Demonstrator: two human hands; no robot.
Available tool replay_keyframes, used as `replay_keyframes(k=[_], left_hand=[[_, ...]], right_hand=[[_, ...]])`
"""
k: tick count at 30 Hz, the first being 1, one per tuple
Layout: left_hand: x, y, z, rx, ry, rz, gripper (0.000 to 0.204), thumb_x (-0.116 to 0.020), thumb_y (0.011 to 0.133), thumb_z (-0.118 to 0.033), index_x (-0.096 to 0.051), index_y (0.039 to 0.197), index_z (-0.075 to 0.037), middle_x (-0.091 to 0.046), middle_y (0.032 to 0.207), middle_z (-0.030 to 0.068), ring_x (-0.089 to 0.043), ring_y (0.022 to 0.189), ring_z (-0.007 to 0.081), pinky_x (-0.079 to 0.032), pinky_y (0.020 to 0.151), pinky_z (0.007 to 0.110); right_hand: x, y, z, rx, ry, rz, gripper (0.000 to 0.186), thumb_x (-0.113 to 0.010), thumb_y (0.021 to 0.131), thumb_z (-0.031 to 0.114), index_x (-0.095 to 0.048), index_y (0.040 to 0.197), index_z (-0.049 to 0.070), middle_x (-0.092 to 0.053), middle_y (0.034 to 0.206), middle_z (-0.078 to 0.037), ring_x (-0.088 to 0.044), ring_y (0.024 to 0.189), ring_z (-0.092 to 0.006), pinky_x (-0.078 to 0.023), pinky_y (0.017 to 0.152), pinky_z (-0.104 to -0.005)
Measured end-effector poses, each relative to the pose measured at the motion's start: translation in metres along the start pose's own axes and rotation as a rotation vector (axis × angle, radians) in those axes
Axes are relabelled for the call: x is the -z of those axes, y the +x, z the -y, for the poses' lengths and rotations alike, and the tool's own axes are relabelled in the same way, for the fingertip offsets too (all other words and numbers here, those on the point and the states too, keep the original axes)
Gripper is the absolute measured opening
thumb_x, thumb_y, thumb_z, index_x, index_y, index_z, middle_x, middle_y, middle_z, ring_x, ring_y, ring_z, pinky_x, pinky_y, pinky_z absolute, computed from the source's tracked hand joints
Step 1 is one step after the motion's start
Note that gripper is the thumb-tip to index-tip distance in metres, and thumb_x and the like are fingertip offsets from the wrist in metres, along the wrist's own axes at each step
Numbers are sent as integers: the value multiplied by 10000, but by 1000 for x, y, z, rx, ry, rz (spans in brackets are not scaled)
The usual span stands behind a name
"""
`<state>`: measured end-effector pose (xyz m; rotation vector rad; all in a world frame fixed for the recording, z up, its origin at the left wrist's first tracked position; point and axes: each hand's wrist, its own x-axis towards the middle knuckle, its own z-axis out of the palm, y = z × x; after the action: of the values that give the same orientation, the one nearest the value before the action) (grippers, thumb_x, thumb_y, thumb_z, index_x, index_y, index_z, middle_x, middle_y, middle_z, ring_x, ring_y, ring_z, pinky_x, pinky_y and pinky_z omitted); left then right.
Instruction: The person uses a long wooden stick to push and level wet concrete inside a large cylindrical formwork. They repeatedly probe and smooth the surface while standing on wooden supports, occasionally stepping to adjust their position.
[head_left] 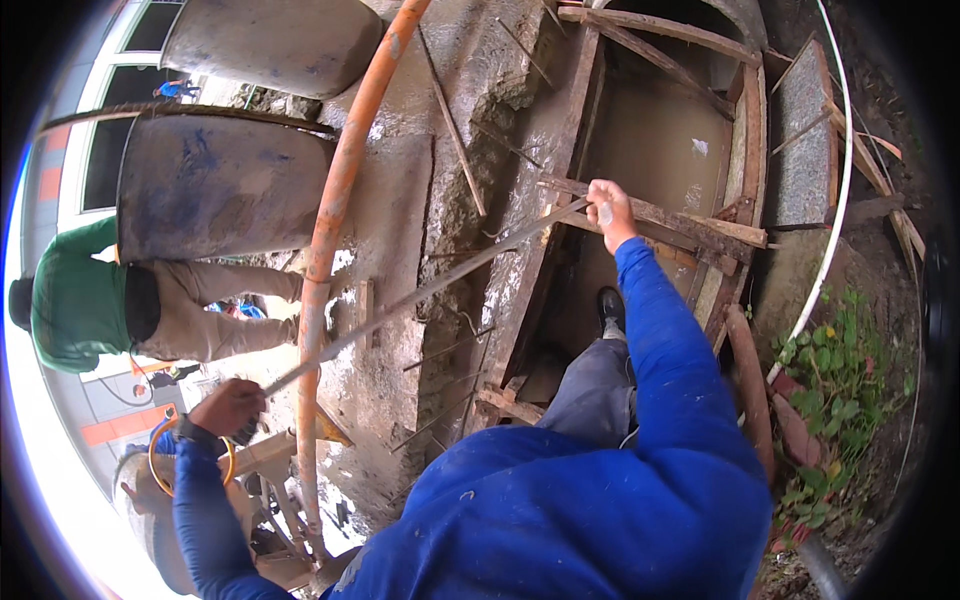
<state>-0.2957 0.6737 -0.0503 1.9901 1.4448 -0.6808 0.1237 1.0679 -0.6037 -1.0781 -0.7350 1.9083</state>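
A long, thin grey bar (440, 281) stretches at a slant between my two hands. My left hand (228, 408), with a dark band at the wrist, is closed around its lower left end. At the upper right end, the fingers of my right hand (610, 212) wrap the bar, just above a wooden crosspiece (700, 226) of the timber formwork (575, 130). The bar passes in front of an orange pole (335, 205) near my left hand. One of my legs, in a dark boot (609, 308), reaches down inside the formwork.
Bent steel rods (450, 120) stick out along the rough concrete edge (440, 340). On the left, a person in a green shirt (80, 290) bends beside a large grey drum-like container (220, 185). A white pipe (838, 200) and leafy plants (825, 430) are at right.
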Motion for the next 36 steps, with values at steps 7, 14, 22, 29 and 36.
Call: replay_keyframes(k=[7,14,22,29,36], left_hand=[[162,123,61,596,-65,179,277,-572,886,-210,-724,842,17,-694,744,190,-705,723,325,-538,709,436],[186,240,101,745,51,260,294,-559,880,-220,-723,836,20,-690,746,206,-696,719,344,-530,700,458],[176,316,106,888,83,347,270,-616,824,-237,-730,775,3,-694,730,176,-690,725,323,-525,719,446],[171,334,132,762,143,384,249,-605,823,-217,-708,749,-3,-712,790,175,-686,776,353,-531,750,450],[169,373,98,852,202,318,278,-557,841,-230,-705,780,-3,-700,832,207,-673,812,394,-533,783,469]], right_hand=[[39,-17,-135,-262,-2,15,49,-665,954,121,-664,949,72,-615,750,10,-570,586,-98,-486,509,-271],[109,-117,-246,-449,-76,-8,144,-711,932,165,-680,858,45,-640,711,-9,-582,608,-98,-478,537,-284],[186,-165,-296,-485,-395,-143,123,-683,922,129,-679,863,21,-679,720,-57,-642,655,-161,-508,623,-335],[200,-169,-310,-446,-328,-173,135,-686,933,130,-673,878,8,-685,736,-76,-667,685,-193,-520,662,-346],[209,-179,-322,-361,-478,-124,150,-685,924,132,-673,860,-3,-688,729,-85,-666,676,-197,-515,651,-345]])
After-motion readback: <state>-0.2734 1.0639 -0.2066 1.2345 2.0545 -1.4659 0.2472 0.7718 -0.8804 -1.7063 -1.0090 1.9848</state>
